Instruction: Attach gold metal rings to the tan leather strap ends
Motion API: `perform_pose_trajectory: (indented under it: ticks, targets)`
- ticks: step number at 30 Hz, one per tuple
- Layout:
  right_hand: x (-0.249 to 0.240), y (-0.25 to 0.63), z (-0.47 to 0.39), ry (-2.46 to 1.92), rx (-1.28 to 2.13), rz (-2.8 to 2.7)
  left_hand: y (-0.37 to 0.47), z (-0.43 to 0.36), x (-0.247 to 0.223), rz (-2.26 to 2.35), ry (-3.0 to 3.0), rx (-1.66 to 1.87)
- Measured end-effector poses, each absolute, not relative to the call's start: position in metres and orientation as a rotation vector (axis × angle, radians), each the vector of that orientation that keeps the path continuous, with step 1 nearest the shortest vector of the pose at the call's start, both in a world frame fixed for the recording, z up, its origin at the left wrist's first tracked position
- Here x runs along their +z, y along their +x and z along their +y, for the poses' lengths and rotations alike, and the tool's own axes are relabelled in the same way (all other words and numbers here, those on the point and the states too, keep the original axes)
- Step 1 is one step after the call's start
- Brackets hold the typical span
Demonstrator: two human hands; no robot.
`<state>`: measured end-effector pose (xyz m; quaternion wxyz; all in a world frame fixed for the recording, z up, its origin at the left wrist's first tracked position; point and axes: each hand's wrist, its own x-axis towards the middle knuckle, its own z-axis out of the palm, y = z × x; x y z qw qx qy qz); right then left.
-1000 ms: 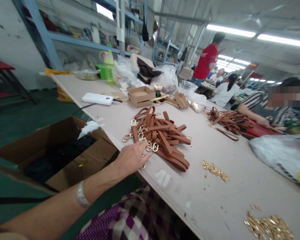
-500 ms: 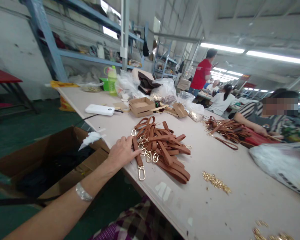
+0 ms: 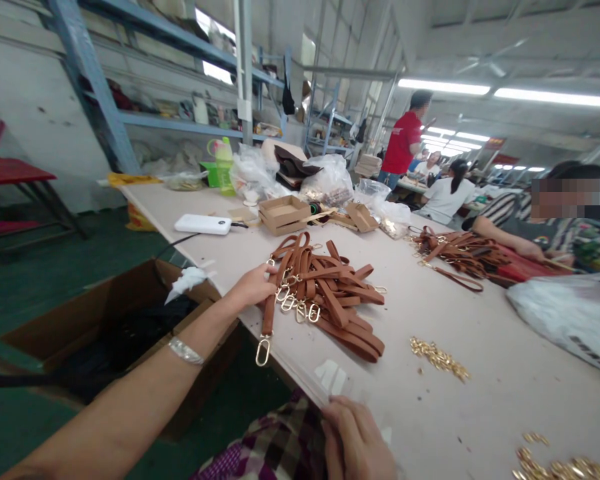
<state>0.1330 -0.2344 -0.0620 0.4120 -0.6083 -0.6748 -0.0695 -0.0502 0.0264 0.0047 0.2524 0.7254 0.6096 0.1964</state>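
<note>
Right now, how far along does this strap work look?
Looks done: several straps in the near pile carry gold fittings. In hand: the left hand touches one strap at the pile's edge; the right hand is at the table edge, no strap visible in it. Possibly left: loose gold pieces lie in heaps. I can't tell what share remains.

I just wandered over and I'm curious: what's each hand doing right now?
Left hand: on a brown strap; can't tell how firmly closed.
Right hand: curled at the table edge; can't tell if it holds anything.
</note>
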Motion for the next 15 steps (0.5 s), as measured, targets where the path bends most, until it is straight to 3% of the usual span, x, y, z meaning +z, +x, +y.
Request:
perform_pose_trajectory:
  ticks: [15]
  targets:
    - [-0.059, 0.118, -0.213, -1.372, 0.133, -1.768, -0.073, 0.013, 0.005, 1.350, 1.348, 0.754]
